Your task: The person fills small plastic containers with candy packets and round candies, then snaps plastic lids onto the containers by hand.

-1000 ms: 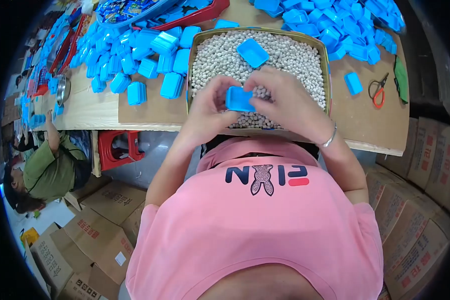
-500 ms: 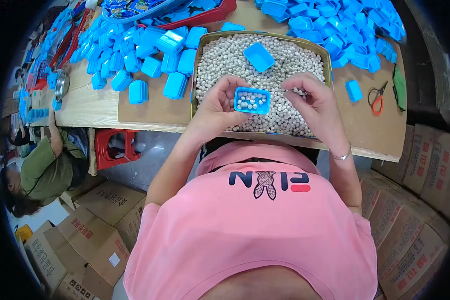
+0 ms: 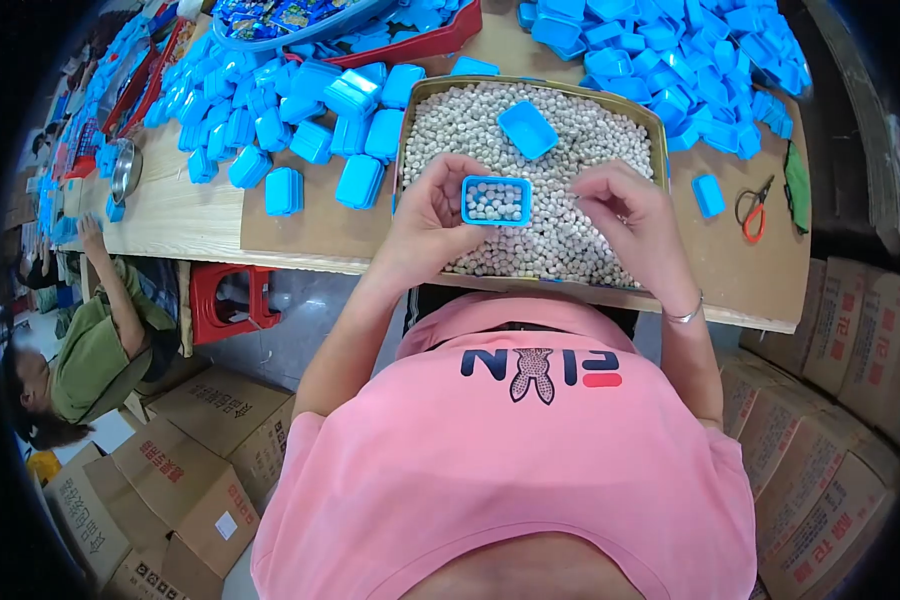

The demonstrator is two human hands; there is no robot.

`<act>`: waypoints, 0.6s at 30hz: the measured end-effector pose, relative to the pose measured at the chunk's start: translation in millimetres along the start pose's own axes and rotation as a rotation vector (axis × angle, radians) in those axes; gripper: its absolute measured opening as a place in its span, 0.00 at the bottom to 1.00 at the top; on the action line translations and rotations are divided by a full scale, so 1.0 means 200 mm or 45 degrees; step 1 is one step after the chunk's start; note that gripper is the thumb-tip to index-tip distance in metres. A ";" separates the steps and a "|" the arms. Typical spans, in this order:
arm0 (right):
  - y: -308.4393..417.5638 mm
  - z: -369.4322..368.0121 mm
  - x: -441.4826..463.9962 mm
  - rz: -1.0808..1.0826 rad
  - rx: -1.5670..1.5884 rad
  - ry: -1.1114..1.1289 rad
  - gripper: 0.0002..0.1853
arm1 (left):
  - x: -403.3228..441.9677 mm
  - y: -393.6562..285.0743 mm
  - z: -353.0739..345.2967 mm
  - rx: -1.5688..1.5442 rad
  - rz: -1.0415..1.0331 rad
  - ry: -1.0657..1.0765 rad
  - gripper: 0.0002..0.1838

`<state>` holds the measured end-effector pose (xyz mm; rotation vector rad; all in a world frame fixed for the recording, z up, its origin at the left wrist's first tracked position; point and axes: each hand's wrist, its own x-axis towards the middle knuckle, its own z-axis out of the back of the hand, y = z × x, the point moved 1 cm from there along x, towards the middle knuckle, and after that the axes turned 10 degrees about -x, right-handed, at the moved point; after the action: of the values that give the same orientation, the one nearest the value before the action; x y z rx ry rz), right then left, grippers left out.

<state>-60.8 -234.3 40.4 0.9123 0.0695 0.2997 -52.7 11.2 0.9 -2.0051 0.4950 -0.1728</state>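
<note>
My left hand (image 3: 435,215) grips a small blue plastic box (image 3: 495,221) at its left end, thumb along the near side. Small round whitish pellets (image 3: 498,200) cover much of the box's floor. Just right of it, my right hand (image 3: 630,215) hovers over the pellets with fingers half curled; thumb and forefinger look slightly apart, and nothing shows between them. Below both hands lies a shallow rectangular tray (image 3: 659,150) filled with the same pellets. Another blue box (image 3: 528,130) rests on the pellets, beyond my hands.
Blue boxes (image 3: 360,182) are heaped left of the tray, and more boxes (image 3: 660,60) at the back right. Orange-handled scissors (image 3: 755,220) and a single blue box (image 3: 708,196) lie on the right. A co-worker (image 3: 105,350) sits at the left, near a red stool (image 3: 210,310).
More pellets are in the held box, and those seen in my right hand no longer show there. The box has shifted slightly left. The co-worker's arm has reached farther forward.
</note>
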 end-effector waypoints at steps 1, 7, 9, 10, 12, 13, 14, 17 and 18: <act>-0.03 0.00 -0.01 -0.063 -0.065 0.008 0.13 | -0.01 0.00 0.00 -0.056 0.035 -0.015 0.30; 0.00 -0.01 0.04 0.209 -0.406 0.065 0.13 | 0.02 -0.03 0.07 -0.198 -0.048 -0.067 0.30; 0.08 0.01 0.08 0.133 -0.310 0.134 0.10 | 0.04 -0.04 0.06 -0.222 -0.029 -0.042 0.29; 0.10 0.03 0.12 0.130 -0.359 0.148 0.10 | 0.04 -0.06 0.07 -0.217 -0.040 -0.042 0.29; 0.09 0.06 0.25 0.095 -0.407 0.170 0.11 | 0.05 -0.07 0.07 -0.223 -0.056 -0.050 0.29; 0.06 0.07 0.34 0.185 -0.563 0.115 0.09 | 0.06 -0.06 0.06 -0.234 -0.054 -0.051 0.29; 0.05 0.07 0.40 0.266 -0.719 0.064 0.08 | 0.06 -0.05 0.05 -0.249 -0.043 -0.052 0.29; 0.09 0.00 0.47 0.142 -0.881 0.036 0.07 | 0.05 -0.03 0.06 -0.215 -0.022 -0.046 0.29; 0.08 -0.07 0.48 0.213 -0.998 -0.002 0.07 | 0.05 -0.04 0.07 -0.188 -0.032 -0.052 0.29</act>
<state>24.2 -187.9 50.5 0.1383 -0.1226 0.4385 -37.0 22.4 -0.4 -2.1553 0.4686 -0.1132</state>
